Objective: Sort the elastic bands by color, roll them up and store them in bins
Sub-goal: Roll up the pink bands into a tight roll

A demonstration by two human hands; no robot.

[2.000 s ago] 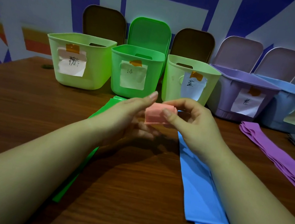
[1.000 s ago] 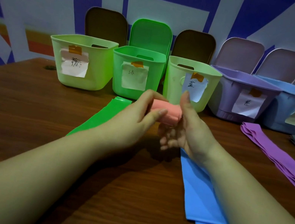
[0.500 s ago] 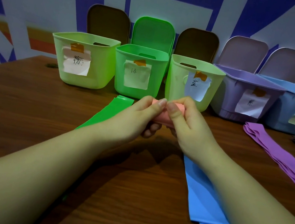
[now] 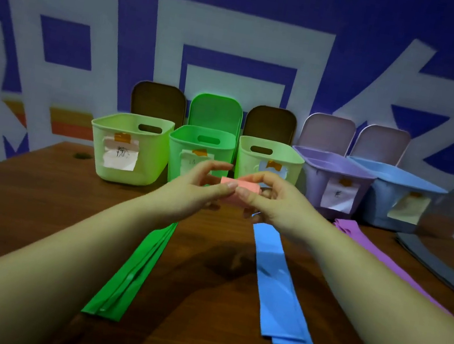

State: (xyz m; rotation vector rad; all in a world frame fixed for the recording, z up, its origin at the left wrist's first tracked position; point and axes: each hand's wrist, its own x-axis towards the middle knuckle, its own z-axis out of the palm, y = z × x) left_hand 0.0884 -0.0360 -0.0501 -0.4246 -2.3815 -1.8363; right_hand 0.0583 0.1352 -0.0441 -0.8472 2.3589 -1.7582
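**Pink roll pinched in both hands, not yet binned**

Head view, the only one:
- Left hand (image 4: 196, 189) and right hand (image 4: 273, 200) both pinch a small rolled pink elastic band (image 4: 241, 193), thumbs on the near side, fingers curled over the top. The roll is off the brown wooden table (image 4: 35, 199), in front of the bins.
- Row of five open plastic bins, lids up behind, each with a paper label: pale-green left bin (image 4: 144, 155), bright-green bin (image 4: 181, 149), pale-green middle bin (image 4: 292, 167), purple bin (image 4: 317, 181), light-blue bin (image 4: 379, 206). Label text too blurred to read.
- Flat on the table, unrolled: long green elastic bands (image 4: 128, 269), blue elastic bands (image 4: 276, 285), purple elastic bands (image 4: 364, 243), and a grey stack (image 4: 430, 260) at the right edge.

Handling, my judgement:
- The band looks thin, soft and light. It is probably springy, so the roll will likely unwind if pressure drops.
- Best hold is across the roll's width, with a thumb on the loose tail end, squeezing only enough to keep the layers shut.
- The surface looks smooth and rubbery, so it should grip rather than slip.
- Next: move to a one-hand pinch, then drop it in the matching bin. Probably the leftmost, but I cannot confirm from the label.
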